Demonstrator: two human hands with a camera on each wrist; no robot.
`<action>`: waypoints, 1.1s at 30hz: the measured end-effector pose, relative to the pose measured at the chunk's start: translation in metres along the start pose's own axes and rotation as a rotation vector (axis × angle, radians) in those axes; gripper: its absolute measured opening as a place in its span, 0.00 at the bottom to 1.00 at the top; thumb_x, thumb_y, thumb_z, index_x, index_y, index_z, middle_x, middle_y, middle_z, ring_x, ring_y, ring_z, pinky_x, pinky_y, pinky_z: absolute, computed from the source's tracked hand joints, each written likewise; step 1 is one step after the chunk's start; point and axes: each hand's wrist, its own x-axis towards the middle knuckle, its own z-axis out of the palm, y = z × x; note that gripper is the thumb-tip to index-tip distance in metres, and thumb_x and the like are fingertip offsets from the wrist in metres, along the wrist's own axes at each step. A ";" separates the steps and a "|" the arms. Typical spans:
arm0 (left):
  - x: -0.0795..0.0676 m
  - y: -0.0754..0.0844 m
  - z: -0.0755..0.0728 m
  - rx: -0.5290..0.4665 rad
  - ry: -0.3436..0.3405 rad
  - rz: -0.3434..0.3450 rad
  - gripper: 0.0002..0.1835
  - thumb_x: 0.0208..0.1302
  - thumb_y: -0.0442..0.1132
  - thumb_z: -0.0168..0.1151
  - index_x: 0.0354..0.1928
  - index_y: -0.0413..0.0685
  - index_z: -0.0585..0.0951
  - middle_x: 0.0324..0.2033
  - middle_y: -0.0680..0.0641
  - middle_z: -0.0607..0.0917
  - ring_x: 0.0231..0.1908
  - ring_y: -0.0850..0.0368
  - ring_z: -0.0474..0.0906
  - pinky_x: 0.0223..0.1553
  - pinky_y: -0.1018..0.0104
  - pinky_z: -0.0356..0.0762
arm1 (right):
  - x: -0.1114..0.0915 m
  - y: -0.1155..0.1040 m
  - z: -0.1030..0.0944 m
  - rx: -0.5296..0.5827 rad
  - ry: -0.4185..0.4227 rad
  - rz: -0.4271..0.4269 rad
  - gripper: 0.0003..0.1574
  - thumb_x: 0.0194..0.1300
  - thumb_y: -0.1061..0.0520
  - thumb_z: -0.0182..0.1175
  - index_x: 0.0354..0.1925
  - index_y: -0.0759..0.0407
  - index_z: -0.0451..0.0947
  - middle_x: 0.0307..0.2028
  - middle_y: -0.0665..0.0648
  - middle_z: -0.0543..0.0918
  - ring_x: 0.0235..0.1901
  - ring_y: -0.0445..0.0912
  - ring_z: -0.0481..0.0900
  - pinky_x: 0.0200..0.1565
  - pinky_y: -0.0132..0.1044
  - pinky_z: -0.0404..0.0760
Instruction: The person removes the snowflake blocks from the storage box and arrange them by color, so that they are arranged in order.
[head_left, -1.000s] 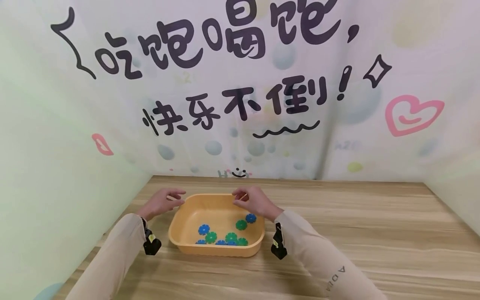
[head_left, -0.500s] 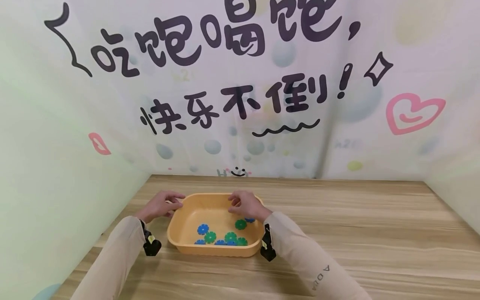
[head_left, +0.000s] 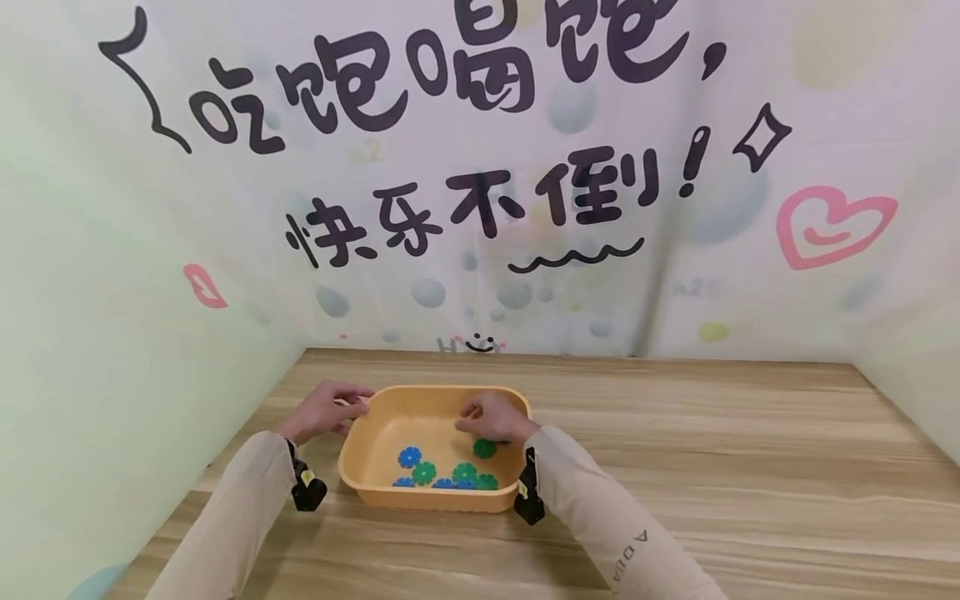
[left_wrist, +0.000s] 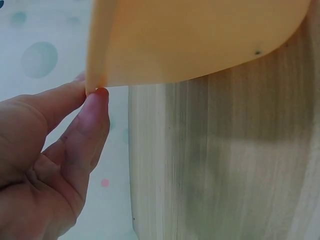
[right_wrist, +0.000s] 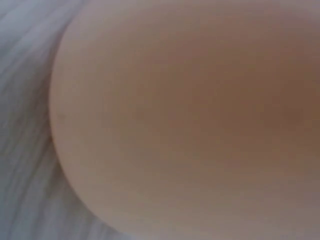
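Note:
A yellow-orange plastic basin [head_left: 420,498] stands on the wooden table with several blue and green notched plastic discs [head_left: 423,473] lying in it. At its left rim is my left hand [head_left: 326,410]. In the left wrist view, the thumb and fingers of that hand [left_wrist: 60,145] pinch the edge of the basin [left_wrist: 190,40]. My right hand [head_left: 497,419] is over the right part of the basin, fingers loosely bent, with nothing seen between them. A green disc [head_left: 484,448] lies just below it. The basin wall [right_wrist: 150,125] fills the right wrist view, blurred.
The wooden table [head_left: 712,467] extends to the right of the basin. A printed cloth [head_left: 600,308] with large lettering hangs behind it, and a pale wall [head_left: 135,375] rises on the left.
My right hand has moved left and down, from the basin's back right rim to over its inside, covering most of a blue disc. My left hand has closed in on the left rim.

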 end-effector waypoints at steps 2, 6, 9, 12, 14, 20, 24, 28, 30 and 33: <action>0.000 0.000 0.000 -0.007 -0.004 0.001 0.19 0.60 0.33 0.55 0.53 0.33 0.72 0.33 0.43 0.76 0.28 0.57 0.74 0.28 0.63 0.80 | -0.001 -0.001 0.001 0.011 -0.006 0.027 0.15 0.58 0.54 0.59 0.40 0.63 0.77 0.29 0.54 0.76 0.23 0.42 0.70 0.24 0.30 0.72; 0.001 -0.001 0.001 -0.014 -0.002 -0.004 0.19 0.60 0.33 0.55 0.53 0.33 0.72 0.33 0.43 0.76 0.28 0.57 0.75 0.28 0.63 0.80 | -0.001 0.000 0.003 0.048 -0.015 0.079 0.14 0.57 0.54 0.60 0.38 0.63 0.77 0.25 0.53 0.73 0.19 0.42 0.67 0.19 0.29 0.68; 0.001 -0.001 0.002 -0.015 -0.005 0.000 0.19 0.60 0.33 0.55 0.53 0.33 0.72 0.33 0.43 0.76 0.29 0.57 0.75 0.27 0.63 0.80 | -0.001 0.001 0.004 0.074 -0.024 0.103 0.14 0.57 0.54 0.61 0.38 0.63 0.77 0.25 0.54 0.72 0.19 0.42 0.68 0.19 0.30 0.70; 0.001 -0.001 0.002 -0.016 -0.006 0.003 0.19 0.60 0.33 0.55 0.53 0.32 0.72 0.33 0.42 0.76 0.28 0.56 0.75 0.27 0.63 0.80 | 0.000 0.001 0.004 0.100 -0.042 0.121 0.13 0.56 0.55 0.61 0.38 0.63 0.77 0.26 0.54 0.73 0.19 0.43 0.69 0.19 0.31 0.73; 0.000 0.000 0.001 -0.019 -0.004 -0.004 0.19 0.60 0.33 0.55 0.53 0.33 0.72 0.33 0.43 0.76 0.28 0.56 0.74 0.27 0.63 0.80 | -0.001 0.000 0.004 0.128 -0.058 0.125 0.13 0.56 0.56 0.61 0.38 0.63 0.77 0.27 0.54 0.73 0.20 0.44 0.70 0.21 0.33 0.75; -0.002 0.003 0.002 -0.026 0.004 -0.026 0.19 0.61 0.34 0.55 0.54 0.34 0.72 0.35 0.42 0.75 0.28 0.57 0.74 0.29 0.63 0.80 | -0.002 0.000 0.002 0.167 -0.106 0.104 0.16 0.50 0.63 0.65 0.40 0.65 0.77 0.28 0.55 0.75 0.19 0.43 0.72 0.27 0.34 0.78; -0.001 0.002 0.002 -0.027 0.012 -0.018 0.19 0.61 0.33 0.55 0.53 0.33 0.72 0.36 0.42 0.75 0.27 0.57 0.74 0.28 0.64 0.80 | 0.000 0.003 0.003 0.160 -0.138 0.077 0.16 0.48 0.65 0.66 0.38 0.65 0.78 0.27 0.54 0.74 0.21 0.42 0.71 0.26 0.30 0.76; -0.001 0.001 0.002 -0.026 0.015 -0.014 0.19 0.61 0.33 0.55 0.53 0.33 0.72 0.35 0.42 0.75 0.28 0.57 0.74 0.28 0.64 0.80 | 0.002 0.005 0.005 0.176 -0.143 0.067 0.15 0.47 0.68 0.66 0.37 0.66 0.79 0.25 0.54 0.73 0.22 0.42 0.71 0.27 0.29 0.75; -0.001 0.001 0.002 -0.027 0.018 -0.014 0.19 0.61 0.33 0.55 0.53 0.33 0.72 0.35 0.42 0.75 0.28 0.57 0.74 0.28 0.64 0.80 | 0.002 0.005 0.006 0.179 -0.140 0.065 0.14 0.46 0.70 0.65 0.36 0.67 0.79 0.24 0.53 0.73 0.22 0.42 0.70 0.26 0.29 0.75; -0.001 0.001 0.003 -0.022 0.017 -0.014 0.19 0.60 0.33 0.55 0.53 0.33 0.72 0.34 0.42 0.75 0.28 0.57 0.74 0.27 0.64 0.79 | 0.002 0.006 0.007 0.170 -0.133 0.073 0.13 0.47 0.71 0.64 0.35 0.67 0.80 0.22 0.53 0.73 0.21 0.42 0.71 0.26 0.29 0.75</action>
